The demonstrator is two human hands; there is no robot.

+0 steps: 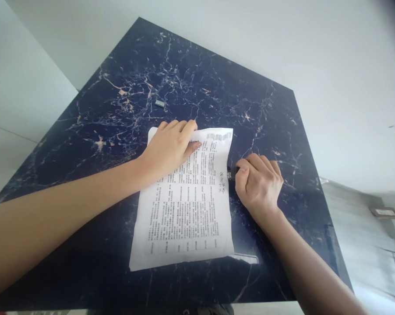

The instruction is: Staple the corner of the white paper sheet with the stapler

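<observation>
A printed paper (191, 192) with dense lines of text and handwriting near its right edge lies on the dark marbled table. My left hand (173, 142) is over its upper part, the thumb on the printed face and the fingers bent at the top edge. Whether more sheets lie under the top one, I cannot tell. At the paper's right edge, my right hand (261, 181) is closed in a fist round a small black stapler (232, 173). Only the stapler's front end shows, touching the edge beside the handwriting; the fingers hide the rest.
A small green box (160, 103) sits on the table (210, 83) beyond my left hand. White walls (332, 52) stand behind the far edges. To the right, past the table, are a railing (394, 267) and a small brown-framed object (386, 213).
</observation>
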